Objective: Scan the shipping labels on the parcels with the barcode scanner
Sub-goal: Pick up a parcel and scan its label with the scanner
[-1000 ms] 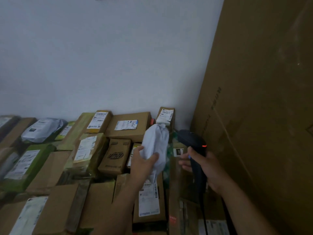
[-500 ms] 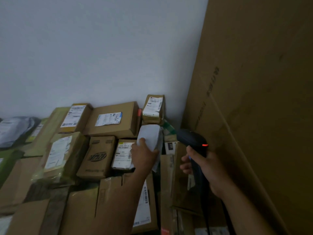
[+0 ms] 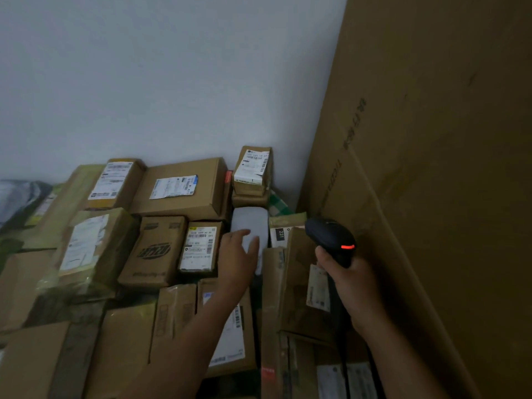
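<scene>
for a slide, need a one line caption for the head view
Left hand touches a white parcel while right hand grips the barcode scanner.

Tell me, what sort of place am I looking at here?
Probably a parcel depot or courier storeroom: labelled brown cardboard boxes piled against a plain white wall, a black handheld barcode scanner gripped in the right hand, and a huge flat cardboard carton standing beside them.

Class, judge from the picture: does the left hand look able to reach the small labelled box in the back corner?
Probably yes: the left hand rests on the white bag just before the box, and nothing stands between them.
</scene>
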`<state>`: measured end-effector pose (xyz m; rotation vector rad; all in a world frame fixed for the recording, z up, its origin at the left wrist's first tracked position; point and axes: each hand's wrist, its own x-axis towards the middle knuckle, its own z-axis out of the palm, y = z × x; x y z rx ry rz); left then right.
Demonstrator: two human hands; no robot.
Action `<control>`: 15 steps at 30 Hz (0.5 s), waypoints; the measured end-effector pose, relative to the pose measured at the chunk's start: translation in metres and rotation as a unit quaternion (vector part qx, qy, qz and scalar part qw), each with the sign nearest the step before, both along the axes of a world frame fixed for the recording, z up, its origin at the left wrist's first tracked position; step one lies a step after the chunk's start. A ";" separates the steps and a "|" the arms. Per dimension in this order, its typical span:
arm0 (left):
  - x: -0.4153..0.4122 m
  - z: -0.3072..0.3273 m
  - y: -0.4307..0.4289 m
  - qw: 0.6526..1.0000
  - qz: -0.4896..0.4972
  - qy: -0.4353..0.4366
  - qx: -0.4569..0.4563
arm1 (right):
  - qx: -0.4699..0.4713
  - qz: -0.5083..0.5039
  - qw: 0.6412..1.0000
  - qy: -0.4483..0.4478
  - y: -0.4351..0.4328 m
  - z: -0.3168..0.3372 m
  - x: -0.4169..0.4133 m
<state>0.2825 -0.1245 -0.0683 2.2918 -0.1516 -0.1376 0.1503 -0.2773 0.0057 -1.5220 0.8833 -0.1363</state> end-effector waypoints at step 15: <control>-0.054 0.038 0.014 0.966 -0.040 0.202 -0.156 | 0.093 0.012 0.995 -0.018 0.005 0.005 -0.017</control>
